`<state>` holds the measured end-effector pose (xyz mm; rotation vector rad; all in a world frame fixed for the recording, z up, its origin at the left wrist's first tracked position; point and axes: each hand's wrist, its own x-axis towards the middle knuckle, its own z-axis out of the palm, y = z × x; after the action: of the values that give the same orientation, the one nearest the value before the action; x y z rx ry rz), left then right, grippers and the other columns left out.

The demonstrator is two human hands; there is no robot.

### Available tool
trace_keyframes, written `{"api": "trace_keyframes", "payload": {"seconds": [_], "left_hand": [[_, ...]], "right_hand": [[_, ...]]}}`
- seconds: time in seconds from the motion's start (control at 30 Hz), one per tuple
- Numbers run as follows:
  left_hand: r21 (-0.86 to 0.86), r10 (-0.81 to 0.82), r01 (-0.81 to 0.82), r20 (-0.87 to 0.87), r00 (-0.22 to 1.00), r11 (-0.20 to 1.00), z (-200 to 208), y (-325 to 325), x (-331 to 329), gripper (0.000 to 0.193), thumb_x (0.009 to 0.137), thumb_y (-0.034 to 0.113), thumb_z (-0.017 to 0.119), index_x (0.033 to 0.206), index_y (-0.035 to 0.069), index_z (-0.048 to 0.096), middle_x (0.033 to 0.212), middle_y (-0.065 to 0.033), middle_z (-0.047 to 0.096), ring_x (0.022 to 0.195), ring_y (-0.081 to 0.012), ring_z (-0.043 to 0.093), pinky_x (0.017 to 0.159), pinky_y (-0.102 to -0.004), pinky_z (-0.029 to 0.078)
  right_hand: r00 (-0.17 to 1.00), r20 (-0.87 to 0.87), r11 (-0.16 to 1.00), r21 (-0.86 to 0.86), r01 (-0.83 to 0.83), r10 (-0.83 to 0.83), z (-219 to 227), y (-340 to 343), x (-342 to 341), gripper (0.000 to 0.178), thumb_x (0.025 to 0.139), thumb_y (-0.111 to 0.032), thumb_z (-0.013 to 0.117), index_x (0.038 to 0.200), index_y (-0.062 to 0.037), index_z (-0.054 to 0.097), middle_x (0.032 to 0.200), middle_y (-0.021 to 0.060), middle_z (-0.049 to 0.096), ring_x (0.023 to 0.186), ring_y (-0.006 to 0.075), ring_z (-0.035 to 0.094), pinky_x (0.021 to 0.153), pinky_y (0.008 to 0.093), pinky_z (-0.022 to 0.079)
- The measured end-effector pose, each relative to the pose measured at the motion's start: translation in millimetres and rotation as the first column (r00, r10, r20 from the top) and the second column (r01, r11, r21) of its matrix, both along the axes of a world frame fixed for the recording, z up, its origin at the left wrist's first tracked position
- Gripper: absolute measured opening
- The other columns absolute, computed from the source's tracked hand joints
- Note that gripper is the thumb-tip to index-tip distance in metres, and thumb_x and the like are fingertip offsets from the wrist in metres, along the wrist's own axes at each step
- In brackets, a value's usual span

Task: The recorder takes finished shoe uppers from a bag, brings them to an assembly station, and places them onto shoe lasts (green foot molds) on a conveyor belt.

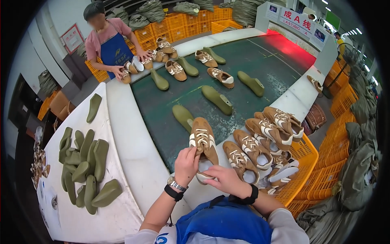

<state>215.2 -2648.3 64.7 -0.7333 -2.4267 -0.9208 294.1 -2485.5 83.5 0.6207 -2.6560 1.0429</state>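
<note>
A brown suede sneaker (208,140) with white stripes and white laces is held in front of me, its toe pointing away. My left hand (187,166) is closed on the left side of its collar, near the tongue. At the heel, the fingers of my right hand (227,179) pinch the rear rim, and a pale insole shows inside. Just beyond the toe lies an olive-green shoe last (183,115), partly covered by the sneaker. To the right of my hands, several similar sneakers (240,160) lie on the white ledge.
An orange crate (305,156) with more sneakers stands at the right. Lasts and shoes lie on the green conveyor belt (162,122). Several loose lasts (91,152) are piled on the white table (122,191) at left. Across the belt, a co-worker (113,44) in a blue apron handles sneakers.
</note>
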Motion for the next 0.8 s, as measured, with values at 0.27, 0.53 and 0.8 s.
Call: {"api": "trace_keyframes", "payload": {"seconds": [0.27, 0.53, 0.8], "left_hand": [[0.407, -0.031, 0.000, 0.070, 0.997, 0.914, 49.8, 0.9, 45.2, 0.037, 0.077, -0.001, 0.062, 0.113, 0.001, 0.053, 0.083, -0.0144, 0.065, 0.072, -0.0277, 0.063, 0.064, -0.0327, 0.050], [0.328, -0.013, 0.050, -0.113, 0.993, 0.943, 57.5, -10.3, 58.7, 0.025, 0.078, -0.002, 0.062, 0.102, 0.001, 0.055, 0.080, -0.0136, 0.063, 0.069, -0.0264, 0.063, 0.064, -0.0324, 0.050], [-0.125, -0.168, 0.168, 0.014, 0.986, 0.978, 70.4, -6.8, 59.1, 0.036, 0.075, -0.001, 0.056, 0.108, 0.012, 0.059, 0.092, -0.0081, 0.057, 0.080, -0.0268, 0.059, 0.066, -0.0334, 0.050]], "right_hand": [[0.946, -0.202, 0.965, -0.122, 0.231, -0.252, 45.5, -2.4, -5.0, 0.027, 0.074, -0.007, 0.063, 0.100, -0.0119, 0.061, 0.077, 0.0067, 0.053, 0.061, 0.0242, 0.059, 0.050, 0.0331, 0.048], [0.989, -0.146, 1.000, -0.018, 0.022, -0.024, 53.1, -2.5, 9.6, 0.021, 0.073, -0.004, 0.056, 0.090, -0.0158, 0.059, 0.082, 0.0086, 0.048, 0.062, 0.0294, 0.058, 0.051, 0.0392, 0.048], [0.941, -0.313, 0.990, -0.100, 0.098, -0.125, 43.1, 2.1, 7.7, 0.018, 0.072, -0.004, 0.058, 0.089, -0.0095, 0.057, 0.080, 0.0092, 0.049, 0.062, 0.0289, 0.057, 0.053, 0.0372, 0.048]]}}
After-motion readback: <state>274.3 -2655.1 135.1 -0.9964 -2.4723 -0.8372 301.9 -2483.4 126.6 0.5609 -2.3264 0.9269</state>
